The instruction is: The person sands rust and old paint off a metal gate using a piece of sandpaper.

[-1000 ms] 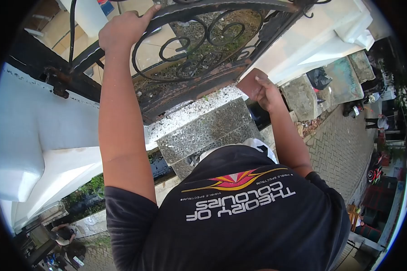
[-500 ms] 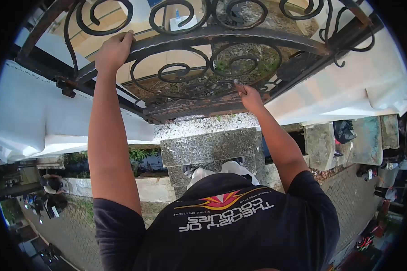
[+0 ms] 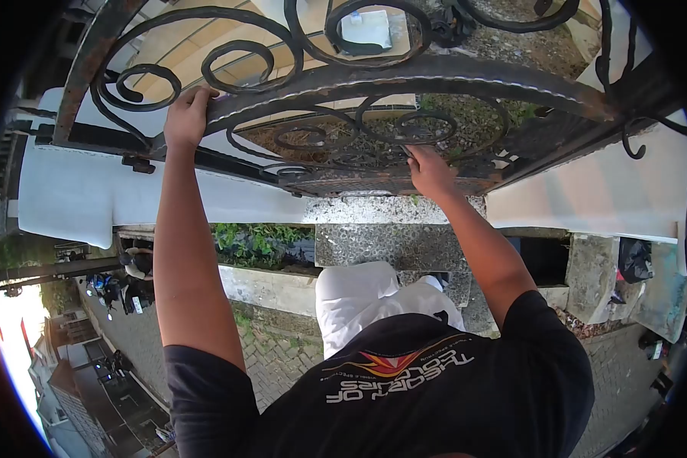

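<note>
A black wrought-iron gate (image 3: 504, 70) with curled scrollwork and rusty patches spans the upper part of the head view. My left hand (image 3: 187, 118) is closed over the gate's curved crossbar at the left side, fingertips resting on its top edge. Lower down and to the right, my right hand (image 3: 432, 172) is pinched closed beside the lower scrollwork (image 3: 412, 126). A small dark bit shows at its fingertips; I cannot make out whether that is part of the gate or a separate piece.
White walls (image 3: 588, 183) flank the gate. Below it lie a speckled concrete step (image 3: 382, 243) and, to the left, green plants (image 3: 256, 243) by a drain. A black bag (image 3: 635, 261) sits at the right. Motorbikes (image 3: 118, 294) stand along the paved lane (image 3: 278, 362).
The view has tilted and shifted, so my white trousers show more fully. My left hand stays on the crossbar; my right hand remains by the lower scrollwork, slightly lower in view.
</note>
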Motion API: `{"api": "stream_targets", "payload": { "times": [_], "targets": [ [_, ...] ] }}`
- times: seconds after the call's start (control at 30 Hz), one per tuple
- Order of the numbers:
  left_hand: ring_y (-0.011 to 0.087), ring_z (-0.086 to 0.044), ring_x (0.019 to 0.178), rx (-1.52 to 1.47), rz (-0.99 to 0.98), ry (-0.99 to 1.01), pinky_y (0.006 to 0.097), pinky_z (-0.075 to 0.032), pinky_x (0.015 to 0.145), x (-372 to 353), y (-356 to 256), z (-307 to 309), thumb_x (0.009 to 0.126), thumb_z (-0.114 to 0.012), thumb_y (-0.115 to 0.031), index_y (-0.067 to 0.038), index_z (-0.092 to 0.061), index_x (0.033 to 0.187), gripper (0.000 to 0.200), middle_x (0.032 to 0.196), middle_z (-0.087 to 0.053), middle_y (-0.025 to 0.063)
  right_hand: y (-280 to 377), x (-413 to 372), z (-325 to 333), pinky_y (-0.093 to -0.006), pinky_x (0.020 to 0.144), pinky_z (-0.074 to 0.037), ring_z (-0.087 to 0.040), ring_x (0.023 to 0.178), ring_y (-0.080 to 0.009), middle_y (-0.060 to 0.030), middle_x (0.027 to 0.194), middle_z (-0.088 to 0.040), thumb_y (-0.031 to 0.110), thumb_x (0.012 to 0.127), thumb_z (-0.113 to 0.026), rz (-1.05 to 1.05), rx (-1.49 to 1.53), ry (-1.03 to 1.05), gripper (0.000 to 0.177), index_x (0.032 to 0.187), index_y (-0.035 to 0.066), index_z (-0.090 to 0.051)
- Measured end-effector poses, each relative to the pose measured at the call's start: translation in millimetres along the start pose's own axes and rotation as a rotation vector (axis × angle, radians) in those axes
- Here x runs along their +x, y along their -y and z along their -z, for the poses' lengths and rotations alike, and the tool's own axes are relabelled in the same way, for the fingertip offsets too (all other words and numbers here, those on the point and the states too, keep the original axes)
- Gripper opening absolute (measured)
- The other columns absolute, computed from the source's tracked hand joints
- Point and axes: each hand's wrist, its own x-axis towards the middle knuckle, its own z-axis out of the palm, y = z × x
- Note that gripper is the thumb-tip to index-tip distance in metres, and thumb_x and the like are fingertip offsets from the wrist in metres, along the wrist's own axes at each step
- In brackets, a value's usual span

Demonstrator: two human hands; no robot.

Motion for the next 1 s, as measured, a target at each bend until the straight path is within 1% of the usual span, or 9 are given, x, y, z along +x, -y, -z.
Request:
{"api": "stream_targets", "payload": {
  "times": [0.03,0.13,0.27,0.37,0.47,0.53,0.7,0.9,1.0],
  "targets": [
    [0.0269,-0.065,0.096,-0.017,0.002,0.0,0.035,-0.046,0.087,0.6,-1.1,0.6,0.089,-0.046,-0.045,-0.015,-0.074,0.102,0.043,0.097,-0.071,0.0087,18.0,9.6,5.5,-0.0446,0.084,-0.051,-0.062,0.103,-0.0323,-0.0143,0.114,-0.064,0.014,0.092,-0.056,0.0,0.008,0.0,0.031,0.122,0.01,-0.061],
    [0.0267,-0.065,0.095,0.011,0.066,0.02,0.035,-0.046,0.086,-3.4,-10.7,4.3,0.089,-0.046,-0.044,-0.015,-0.074,0.102,0.042,0.096,-0.071,0.009,60.2,39.7,18.4,-0.0441,0.079,-0.053,-0.067,0.087,-0.0308,-0.0101,0.097,-0.071,0.039,0.091,-0.057,-0.127,-0.201,0.543,0.046,0.128,0.013,-0.059],
    [0.0275,-0.064,0.095,0.021,0.023,0.013,0.0353,-0.046,0.087,-2.7,-8.8,3.7,0.089,-0.046,-0.046,-0.016,-0.073,0.102,0.043,0.096,-0.071,0.0087,40.9,42.9,6.9,-0.0439,0.081,-0.054,-0.067,0.093,-0.0292,-0.0101,0.102,-0.07,0.042,0.093,-0.055,-0.105,-0.229,0.581,0.046,0.128,0.012,-0.059],
    [0.0293,-0.064,0.095,0.04,0.071,-0.005,0.0355,-0.046,0.087,-6.6,-13.4,5.0,0.09,-0.046,-0.047,-0.018,-0.073,0.102,0.041,0.095,-0.071,0.0083,12.5,39.3,0.1,-0.0445,0.082,-0.054,-0.066,0.098,-0.029,-0.0091,0.108,-0.069,0.049,0.093,-0.055,0.133,-0.261,0.323,0.05,0.126,0.012,-0.06],
    [0.0303,-0.063,0.095,0.074,0.091,-0.005,0.0354,-0.046,0.087,-5.4,-11.8,5.7,0.09,-0.046,-0.047,-0.019,-0.073,0.102,0.041,0.095,-0.071,0.0081,25.5,52.9,6.7,-0.0459,0.084,-0.053,-0.064,0.103,-0.0304,-0.0088,0.112,-0.068,0.056,0.09,-0.057,-0.112,-0.117,0.49,0.056,0.124,0.012,-0.061],
    [0.0301,-0.063,0.095,0.053,0.084,0.021,0.0353,-0.046,0.086,-4.0,-8.4,3.9,0.09,-0.046,-0.047,-0.018,-0.073,0.102,0.041,0.095,-0.071,0.008,64.4,65.0,5.5,-0.0457,0.086,-0.052,-0.064,0.105,-0.0309,-0.0089,0.109,-0.068,0.059,0.087,-0.059,-0.202,-0.326,0.717,0.057,0.122,0.013,-0.061],
    [0.0264,-0.065,0.094,0.066,0.072,-0.006,0.0338,-0.046,0.087,0.4,0.5,1.4,0.09,-0.045,-0.048,-0.019,-0.072,0.104,0.042,0.094,-0.072,0.0053,62.6,63.7,-3.7,-0.0449,0.088,-0.052,-0.062,0.109,-0.0299,-0.0103,0.11,-0.066,0.057,0.088,-0.059,-0.175,-0.309,0.73,0.056,0.12,0.012,-0.062],
    [0.0243,-0.065,0.097,0.058,0.121,0.029,0.0332,-0.046,0.088,-6.2,-13.4,5.3,0.089,-0.045,-0.049,-0.019,-0.072,0.105,0.044,0.096,-0.073,0.0028,16.7,48.7,5.0,-0.0448,0.09,-0.051,-0.062,0.109,-0.0315,-0.0113,0.116,-0.064,0.061,0.088,-0.056,-0.071,-0.251,0.512,0.057,0.119,0.014,-0.062],
    [0.0228,-0.065,0.095,0.067,0.132,0.033,0.0327,-0.046,0.088,-6.5,-14.4,7.7,0.089,-0.045,-0.05,-0.019,-0.072,0.105,0.045,0.097,-0.073,0.0026,27.4,64.2,-5.1,-0.0447,0.09,-0.051,-0.062,0.108,-0.0318,-0.0126,0.12,-0.062,0.061,0.088,-0.056,-0.177,-0.262,0.648,0.055,0.119,0.017,-0.063]
  ]
}}
